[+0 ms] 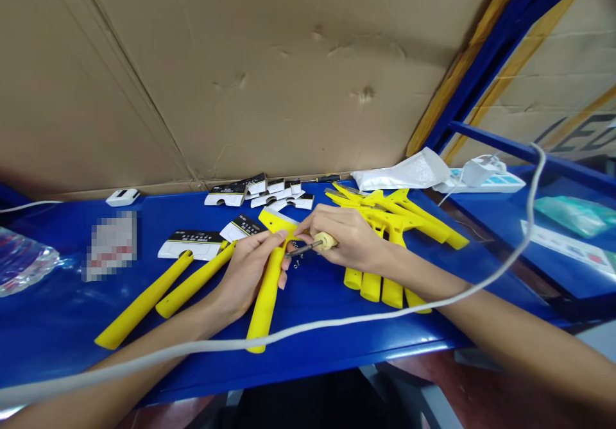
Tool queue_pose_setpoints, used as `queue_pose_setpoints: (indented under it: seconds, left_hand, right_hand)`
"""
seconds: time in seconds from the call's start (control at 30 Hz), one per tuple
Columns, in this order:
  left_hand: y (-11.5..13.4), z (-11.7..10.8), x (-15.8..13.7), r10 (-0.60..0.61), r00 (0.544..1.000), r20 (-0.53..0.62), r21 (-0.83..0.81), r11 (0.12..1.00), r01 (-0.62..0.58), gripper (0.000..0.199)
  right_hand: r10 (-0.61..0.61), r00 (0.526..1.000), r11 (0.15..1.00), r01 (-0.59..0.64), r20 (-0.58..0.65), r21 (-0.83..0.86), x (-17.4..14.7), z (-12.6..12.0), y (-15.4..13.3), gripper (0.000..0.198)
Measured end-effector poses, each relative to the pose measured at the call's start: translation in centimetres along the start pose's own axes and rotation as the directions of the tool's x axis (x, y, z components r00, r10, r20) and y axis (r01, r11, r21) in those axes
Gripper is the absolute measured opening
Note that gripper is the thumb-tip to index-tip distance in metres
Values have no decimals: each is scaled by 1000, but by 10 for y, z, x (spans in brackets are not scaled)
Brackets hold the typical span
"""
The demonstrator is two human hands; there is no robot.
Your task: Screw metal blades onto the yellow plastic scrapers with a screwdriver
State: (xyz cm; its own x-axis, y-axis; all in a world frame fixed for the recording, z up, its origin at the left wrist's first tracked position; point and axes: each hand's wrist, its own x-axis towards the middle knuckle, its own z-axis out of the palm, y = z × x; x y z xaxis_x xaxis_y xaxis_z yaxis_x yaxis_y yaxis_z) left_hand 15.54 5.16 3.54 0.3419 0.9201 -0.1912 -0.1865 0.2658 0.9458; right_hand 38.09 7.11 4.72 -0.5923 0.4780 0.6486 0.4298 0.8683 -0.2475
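Your left hand (245,269) holds a yellow scraper (264,310) near its neck, over the middle of the tabletop (317,345), with the handle slanting toward you. Your right hand (344,233) grips a screwdriver (325,242), its shaft pointing left at that neck; you cannot tell whether the tip touches, and your right fingers cover part of the scraper's head. The small screws (296,264) below are too tiny to count. A white cable (337,322) crosses in front of both forearms and runs off the left edge, a packet (110,246) is blurred into blocks, and a clear bag (29,262) is cut off. The tabletop is glossy blue; cardboard (289,95) stands behind it, and a blue frame (510,31) rises at the right.
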Motion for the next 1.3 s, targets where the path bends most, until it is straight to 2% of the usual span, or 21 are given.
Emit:
queue_pose_setpoints:
  seconds: [0.27, 0.33, 0.4, 0.47, 0.53, 0.6, 0.67, 0.73, 0.83, 0.9, 1.0, 1.17, 1.3]
  left_hand:
    - [4, 0, 0, 21, 1000, -8, -11, 1000, -22, 33]
    - [4, 0, 0, 29, 1000, -11, -12, 1000, -29, 33]
    - [4, -2, 2, 59, 998, -19, -25, 998, -60, 33]
    - [4, -4, 3, 105, 994, -35, -52, 993, -106, 31]
    - [6, -7, 5, 160, 985, -66, -86, 982, -166, 29]
    - [9, -9, 6, 205, 973, -104, -103, 971, -215, 27]
    - [13, -9, 7, 230, 963, -140, -106, 964, -245, 27]
    - [17, -9, 7, 235, 957, -168, -109, 961, -255, 26]
    - [18, -7, 8, 238, 953, -187, -117, 958, -263, 25]
    - [18, -7, 9, 230, 955, -187, -112, 961, -253, 26]
    - [17, -8, 9, 217, 958, -185, -114, 964, -240, 26]
    - [17, -8, 9, 198, 964, -175, -115, 969, -220, 29]
    - [17, -7, 8, 168, 970, -174, -114, 975, -189, 32]
  right_hand:
    - [27, 987, 988, -3, 158, -151, -5, -3, 0, 19]
    - [31, 986, 986, -4, 161, -165, -5, -3, -1, 19]
    - [24, 998, 992, -16, 66, -129, -4, -2, -1, 16]
    - [45, 996, 997, -50, -80, -57, -2, -2, 0, 17]
    - [90, 986, 996, -90, -139, 7, 1, -3, 2, 19]
    - [145, 988, 989, -142, -58, 38, 2, -3, 4, 17]
    - [195, 974, 978, -202, 117, 52, 3, -2, 4, 12]
    - [234, 929, 966, -256, 286, 40, 4, 0, 3, 3]
    - [256, 870, 960, -281, 421, -3, 4, 4, 0, 13]
    - [256, 860, 959, -282, 442, -6, 4, 7, 0, 18]
    - [245, 869, 961, -278, 430, 15, 4, 7, -1, 22]
    - [195, 890, 965, -249, 411, 82, 6, 5, -7, 7]
    - [196, 862, 968, -246, 468, 47, 8, 7, -14, 7]
